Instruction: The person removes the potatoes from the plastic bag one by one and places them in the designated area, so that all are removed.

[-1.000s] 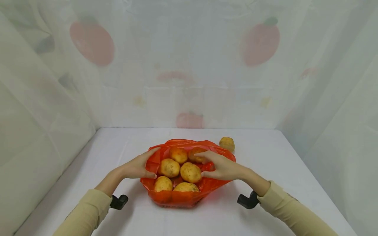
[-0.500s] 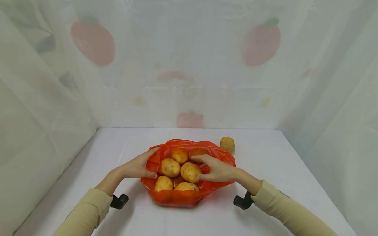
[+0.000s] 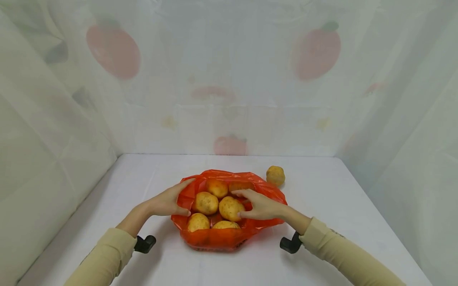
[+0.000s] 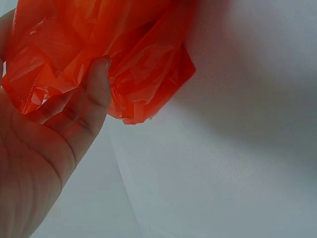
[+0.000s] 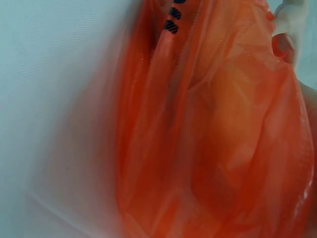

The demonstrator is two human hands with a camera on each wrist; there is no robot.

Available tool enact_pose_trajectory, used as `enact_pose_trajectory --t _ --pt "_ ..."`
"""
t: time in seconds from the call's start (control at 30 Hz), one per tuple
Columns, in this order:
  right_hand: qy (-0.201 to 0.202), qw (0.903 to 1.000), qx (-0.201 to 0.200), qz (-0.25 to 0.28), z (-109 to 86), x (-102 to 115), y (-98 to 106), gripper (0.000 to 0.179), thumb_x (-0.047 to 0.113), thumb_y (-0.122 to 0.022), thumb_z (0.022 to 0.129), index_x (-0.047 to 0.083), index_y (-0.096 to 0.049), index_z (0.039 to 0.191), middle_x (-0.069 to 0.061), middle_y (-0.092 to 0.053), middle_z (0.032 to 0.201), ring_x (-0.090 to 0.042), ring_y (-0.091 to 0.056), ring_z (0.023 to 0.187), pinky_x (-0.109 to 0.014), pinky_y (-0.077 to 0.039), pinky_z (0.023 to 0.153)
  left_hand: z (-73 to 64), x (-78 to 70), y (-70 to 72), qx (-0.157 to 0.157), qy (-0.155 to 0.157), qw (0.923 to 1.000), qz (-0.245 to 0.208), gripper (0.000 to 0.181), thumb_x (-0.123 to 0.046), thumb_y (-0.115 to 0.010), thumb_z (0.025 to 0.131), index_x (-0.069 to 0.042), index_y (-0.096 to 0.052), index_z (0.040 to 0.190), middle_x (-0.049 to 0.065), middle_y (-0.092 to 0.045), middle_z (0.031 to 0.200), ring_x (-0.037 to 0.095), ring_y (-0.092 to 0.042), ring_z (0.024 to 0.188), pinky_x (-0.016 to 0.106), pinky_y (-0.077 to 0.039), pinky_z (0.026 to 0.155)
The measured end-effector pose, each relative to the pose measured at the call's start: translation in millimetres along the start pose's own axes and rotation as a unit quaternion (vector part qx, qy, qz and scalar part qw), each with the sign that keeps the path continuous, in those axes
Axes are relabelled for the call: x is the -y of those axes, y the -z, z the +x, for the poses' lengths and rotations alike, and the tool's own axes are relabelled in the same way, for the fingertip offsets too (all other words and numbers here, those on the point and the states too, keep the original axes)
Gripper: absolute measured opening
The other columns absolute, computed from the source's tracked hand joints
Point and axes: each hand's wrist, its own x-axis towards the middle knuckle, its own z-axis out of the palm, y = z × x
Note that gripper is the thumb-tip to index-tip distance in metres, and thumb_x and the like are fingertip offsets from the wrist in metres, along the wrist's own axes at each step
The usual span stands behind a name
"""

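White fruit-printed fabric walls (image 3: 264, 59) surround a white-covered table (image 3: 322, 186). The left hand (image 3: 165, 201) pinches the nine-o'clock rim of a crumpled red plastic bag (image 3: 214, 239), long from nine to three; the right hand (image 3: 262, 205), thumb and fingers apart, is nearer the rounded yellow potato (image 3: 229, 208) inside, lying at that hand's nine o'clock.

A white table (image 3: 332, 206) stretches to a pale far sheet (image 3: 264, 67); a left sheet (image 3: 39, 171) and a right sheet (image 3: 411, 167) hang along its sides. The far sheet bears a red left fruit print (image 3: 114, 52) and a red right fruit print (image 3: 318, 55); a lower red print (image 3: 230, 146) sits between, just above the table's far edge.
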Motion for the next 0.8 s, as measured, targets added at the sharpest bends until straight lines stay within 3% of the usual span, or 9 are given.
enact_pose_trajectory --t 0.17,0.8 --pt "-0.015 0.9998 0.0 -0.008 2.7 -6 -6 0.065 0.036 -0.063 0.086 0.012 -0.035 0.14 -0.007 -0.044 0.137 -0.019 -0.042 0.124 -0.04 -0.038 0.103 -0.9 -0.2 -1.2 0.001 0.015 0.9999 -0.004 0.093 -0.019 -0.076 0.073 -0.024 -0.02 0.147 0.006 -0.037 0.141 0.027 -0.039 0.123 0.049 -0.042 0.096" --pt "-0.052 0.9986 0.003 0.01 16.2 -13 -21 0.071 0.042 -0.062 0.085 0.015 -0.031 0.143 -0.005 -0.041 0.139 -0.019 -0.041 0.124 -0.043 -0.036 0.104 -0.5 4.2 -2.4 -0.005 0.016 0.9998 0.005 0.094 -0.02 -0.077 0.072 -0.023 -0.02 0.147 0.006 -0.037 0.142 0.028 -0.039 0.125 0.05 -0.041 0.097"
